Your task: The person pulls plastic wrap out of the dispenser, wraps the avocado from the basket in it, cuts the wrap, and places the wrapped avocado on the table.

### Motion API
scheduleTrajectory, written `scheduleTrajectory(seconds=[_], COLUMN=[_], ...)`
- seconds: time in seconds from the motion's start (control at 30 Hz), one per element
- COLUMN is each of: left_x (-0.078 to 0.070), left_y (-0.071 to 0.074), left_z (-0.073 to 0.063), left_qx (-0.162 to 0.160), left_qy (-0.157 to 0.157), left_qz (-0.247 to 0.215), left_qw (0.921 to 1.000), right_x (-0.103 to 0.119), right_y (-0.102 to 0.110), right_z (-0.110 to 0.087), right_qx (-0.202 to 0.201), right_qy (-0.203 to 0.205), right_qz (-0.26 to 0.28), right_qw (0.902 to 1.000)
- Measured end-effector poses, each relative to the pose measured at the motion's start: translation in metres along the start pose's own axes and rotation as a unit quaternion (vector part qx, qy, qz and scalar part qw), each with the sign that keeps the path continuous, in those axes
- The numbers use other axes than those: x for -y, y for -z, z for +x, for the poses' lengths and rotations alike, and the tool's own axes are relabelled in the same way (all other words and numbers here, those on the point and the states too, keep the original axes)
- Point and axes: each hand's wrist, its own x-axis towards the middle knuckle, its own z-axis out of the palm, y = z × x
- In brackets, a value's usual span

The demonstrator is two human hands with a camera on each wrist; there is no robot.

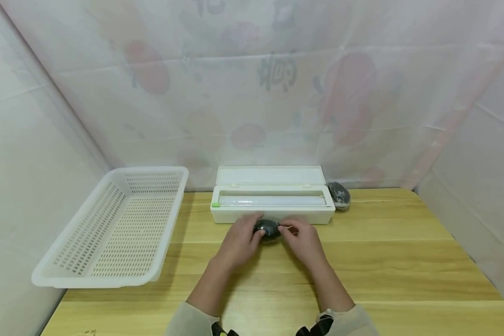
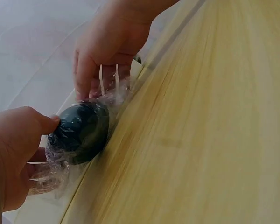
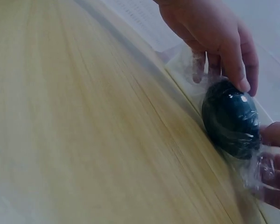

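A dark green, smooth, oval thing about the size of an avocado is wrapped in clear cling film, low over the table in front of the film dispenser. My left hand holds its left end, thumb on the dark surface and fingers among loose film. At the other end, my right hand pinches with thumb and fingers. In the left wrist view, bunched cling film sticks out at the left hand. More film gathers by the right hand in the right wrist view.
The white dispenser's lid stands raised, with a film roll inside and a green slider at its left. Beside its right end lies another dark film-wrapped thing. A white perforated basket stands on the left of the wooden table.
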Motion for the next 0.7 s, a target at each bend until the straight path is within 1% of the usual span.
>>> scheduleTrajectory(seconds=[0.1,0.2,0.33,0.57,0.7], left_x=[-0.0006,-0.0015,-0.0016,0.0011,0.0024], left_y=[-0.0001,0.0006,0.0012,-0.0002,-0.0008], left_z=[-0.0001,0.0004,0.0013,0.0030,0.0038], left_qx=[-0.012,-0.039,-0.065,-0.065,-0.069], left_qy=[0.015,0.028,0.043,0.059,0.081], left_qz=[-0.006,-0.018,-0.035,-0.065,-0.074], left_qw=[0.9998,0.9987,0.9963,0.9940,0.9916], right_x=[0.0008,0.0012,0.0027,0.0039,0.0024], right_y=[-0.0001,-0.0001,0.0005,0.0010,0.0023], right_z=[0.0001,0.0009,0.0005,-0.0008,-0.0010], right_qx=[-0.010,-0.016,-0.004,0.017,0.027], right_qy=[-0.020,-0.032,-0.040,-0.053,-0.060], right_qz=[0.020,0.042,0.077,0.129,0.151], right_qw=[0.9996,0.9985,0.9962,0.9901,0.9864])
